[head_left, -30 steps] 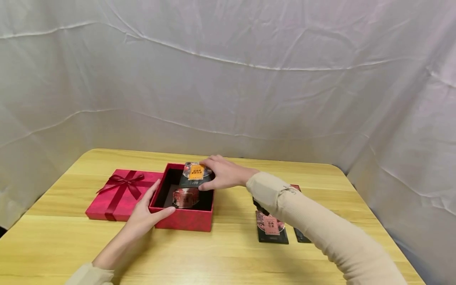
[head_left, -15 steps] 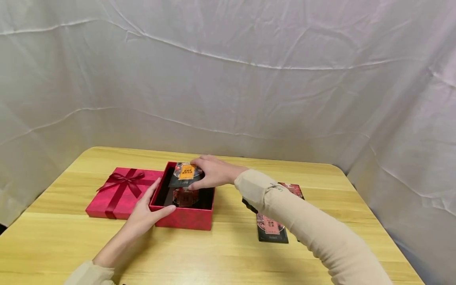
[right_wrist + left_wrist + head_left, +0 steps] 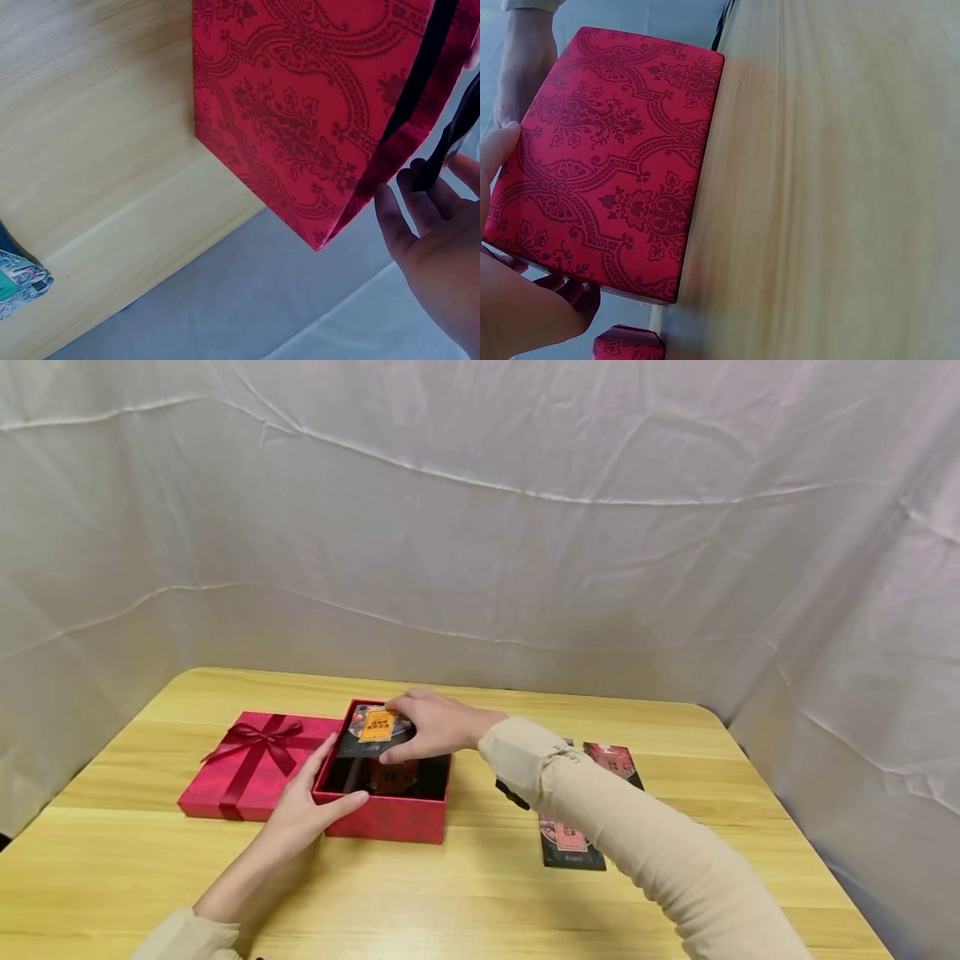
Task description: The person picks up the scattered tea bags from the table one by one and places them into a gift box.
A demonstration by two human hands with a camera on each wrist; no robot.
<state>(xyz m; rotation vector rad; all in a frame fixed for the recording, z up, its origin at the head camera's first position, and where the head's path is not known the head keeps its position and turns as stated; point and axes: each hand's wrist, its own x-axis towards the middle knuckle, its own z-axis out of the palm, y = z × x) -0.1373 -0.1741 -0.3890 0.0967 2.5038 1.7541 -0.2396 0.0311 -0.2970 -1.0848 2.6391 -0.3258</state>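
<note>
An open red gift box [image 3: 386, 820] with a dark inside stands on the table, its patterned wall large in both wrist views. My left hand [image 3: 303, 806] grips its near left corner, thumb along the front wall and fingers along the left side. Over the box's far left part, my right hand [image 3: 435, 727] pinches a flat black tea packet [image 3: 367, 728] with an orange label by its right edge. The right wrist view shows this packet [image 3: 450, 142] nearly edge-on. Another packet [image 3: 392, 777] with a reddish label lies inside the box, partly hidden by the thumb and held packet.
Left of the box lies its red lid [image 3: 206, 789] with a dark red ribbon bow. Several packets lie to the right, among them a pink-labelled one [image 3: 573, 852] and a red one [image 3: 609, 758], partly behind the right sleeve. A pale cloth [image 3: 480, 568] hangs behind the table.
The right hand has moved left with the orange-labelled packet, from the box's right side to its left side. The left hand stays on the box.
</note>
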